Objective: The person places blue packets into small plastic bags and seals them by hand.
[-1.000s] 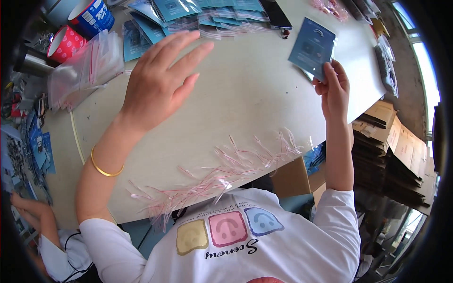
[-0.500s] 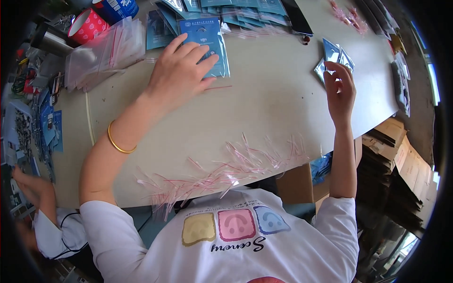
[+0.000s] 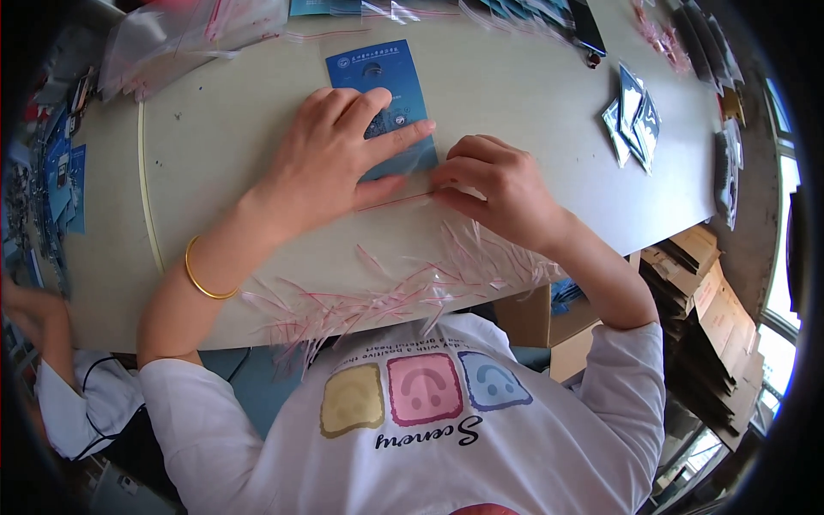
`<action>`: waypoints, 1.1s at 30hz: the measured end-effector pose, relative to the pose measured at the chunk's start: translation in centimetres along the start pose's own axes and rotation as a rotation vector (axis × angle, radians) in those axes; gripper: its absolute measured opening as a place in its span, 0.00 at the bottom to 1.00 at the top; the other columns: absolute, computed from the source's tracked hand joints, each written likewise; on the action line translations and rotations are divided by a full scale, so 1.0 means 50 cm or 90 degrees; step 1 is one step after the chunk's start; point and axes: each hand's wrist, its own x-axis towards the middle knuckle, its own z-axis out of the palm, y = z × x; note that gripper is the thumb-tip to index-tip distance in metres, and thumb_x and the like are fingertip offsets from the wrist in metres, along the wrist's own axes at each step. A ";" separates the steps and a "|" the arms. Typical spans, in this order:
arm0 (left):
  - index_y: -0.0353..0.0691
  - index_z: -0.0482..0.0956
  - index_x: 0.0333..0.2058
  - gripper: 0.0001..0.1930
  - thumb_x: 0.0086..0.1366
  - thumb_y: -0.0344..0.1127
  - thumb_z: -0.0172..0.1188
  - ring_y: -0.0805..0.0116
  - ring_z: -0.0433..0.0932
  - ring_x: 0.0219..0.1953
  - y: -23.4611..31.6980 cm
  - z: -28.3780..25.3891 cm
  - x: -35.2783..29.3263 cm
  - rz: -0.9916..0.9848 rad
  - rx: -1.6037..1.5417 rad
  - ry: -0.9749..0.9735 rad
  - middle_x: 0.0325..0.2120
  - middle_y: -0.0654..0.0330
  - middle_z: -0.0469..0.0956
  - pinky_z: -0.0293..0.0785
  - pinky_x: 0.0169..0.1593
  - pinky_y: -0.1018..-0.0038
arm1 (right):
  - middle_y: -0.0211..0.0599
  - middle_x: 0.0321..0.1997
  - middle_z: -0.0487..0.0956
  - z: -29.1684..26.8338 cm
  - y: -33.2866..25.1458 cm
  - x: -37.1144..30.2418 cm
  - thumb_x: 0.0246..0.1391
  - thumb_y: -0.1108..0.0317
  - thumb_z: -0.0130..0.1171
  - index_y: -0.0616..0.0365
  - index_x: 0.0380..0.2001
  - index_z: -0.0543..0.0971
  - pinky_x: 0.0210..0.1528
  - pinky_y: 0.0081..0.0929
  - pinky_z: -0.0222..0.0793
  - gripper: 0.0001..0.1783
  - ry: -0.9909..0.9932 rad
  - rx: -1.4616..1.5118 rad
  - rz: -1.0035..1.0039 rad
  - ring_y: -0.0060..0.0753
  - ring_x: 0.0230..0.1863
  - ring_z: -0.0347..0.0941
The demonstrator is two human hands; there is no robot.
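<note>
The left hand (image 3: 322, 154) lies over a blue packet (image 3: 378, 73), the right hand (image 3: 506, 184) at its red-lined edge (image 3: 396, 202).

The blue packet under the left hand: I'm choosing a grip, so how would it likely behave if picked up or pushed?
The blue packet looks thin and flat, so it is probably light and unlikely to roll or tip. Its smooth face may feel slippery. The clear, film-like, red-lined edge at the right hand is probably floppier.

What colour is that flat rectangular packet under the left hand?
The packet is blue, clearest in head view.
</note>
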 end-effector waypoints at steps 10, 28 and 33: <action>0.63 0.77 0.63 0.30 0.59 0.46 0.69 0.55 0.66 0.57 0.002 0.003 0.019 0.024 -0.043 0.003 0.54 0.57 0.68 0.63 0.62 0.58 | 0.33 0.33 0.74 -0.015 -0.126 -0.068 0.53 0.70 0.67 0.57 0.31 0.77 0.29 0.32 0.73 0.08 -0.093 0.053 -0.164 0.34 0.32 0.75; 0.60 0.72 0.67 0.32 0.63 0.43 0.65 0.52 0.66 0.58 0.008 -0.022 0.024 0.022 0.007 -0.059 0.57 0.54 0.67 0.61 0.64 0.57 | 0.31 0.24 0.77 -0.171 -0.042 -0.383 0.59 0.66 0.68 0.58 0.34 0.89 0.25 0.24 0.59 0.07 0.130 -0.006 0.545 0.22 0.22 0.65; 0.58 0.72 0.67 0.32 0.63 0.44 0.65 0.53 0.67 0.58 0.014 -0.042 0.021 0.005 0.035 -0.062 0.57 0.54 0.69 0.61 0.65 0.56 | 0.27 0.24 0.76 -0.168 -0.004 -0.317 0.59 0.73 0.67 0.62 0.32 0.85 0.26 0.15 0.53 0.04 0.426 0.015 0.425 0.11 0.24 0.61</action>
